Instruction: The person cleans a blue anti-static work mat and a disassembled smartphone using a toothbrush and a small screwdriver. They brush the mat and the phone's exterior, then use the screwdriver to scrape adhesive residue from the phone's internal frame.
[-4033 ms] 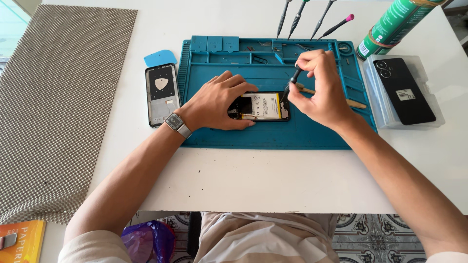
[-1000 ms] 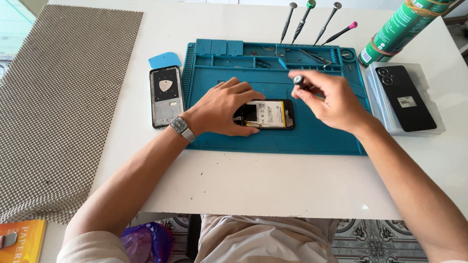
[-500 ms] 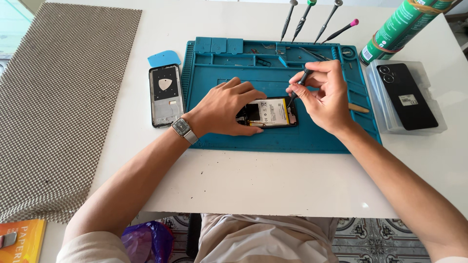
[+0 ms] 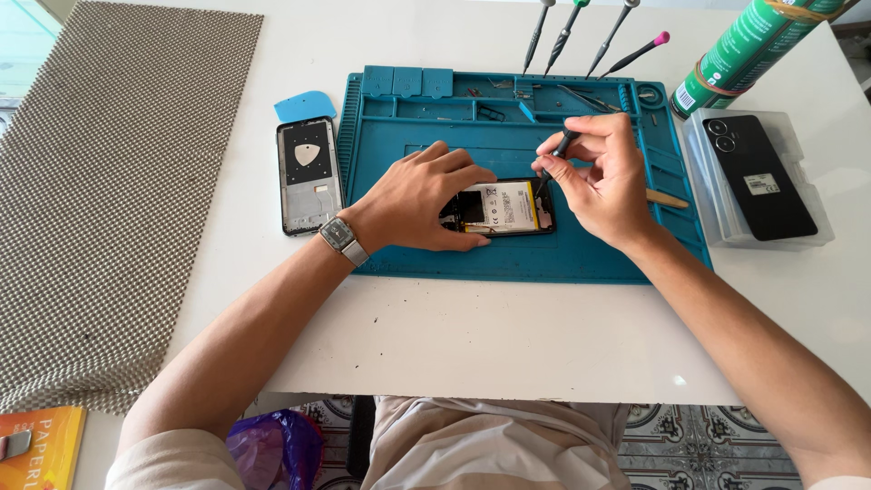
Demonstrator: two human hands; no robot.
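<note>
- The opened phone [image 4: 502, 207] lies face down near the middle of the blue work mat [image 4: 581, 254], with its battery and internal boards exposed.
- The left hand [image 4: 422, 195] rests flat over the left end of the opened phone, fingers spread, pressing it against the mat; it grasps nothing.
- The right hand [image 4: 603, 177] pinches a slim dark tool [image 4: 555, 156] between thumb and fingertips, with the tip angled down to the right end of the phone.
- Step in hand, as judged: tool work at the right edge of the phone's interior. Whether the tip engages a screw or a connector is too small to tell.
- The next move calls for steady downward pressure from the left hand and fine control of the tip, so that it does not slip onto the battery.
- A separated phone frame [image 4: 308, 174] lies just left of the mat, with a blue pick [image 4: 305, 105] above it.
- Screwdrivers [image 4: 581, 36] stand at the mat's far edge.
- A black back cover [image 4: 758, 177] sits in a clear tray [image 4: 717, 227] on the white counter [image 4: 508, 336], beside a green tube [image 4: 744, 50].
</note>
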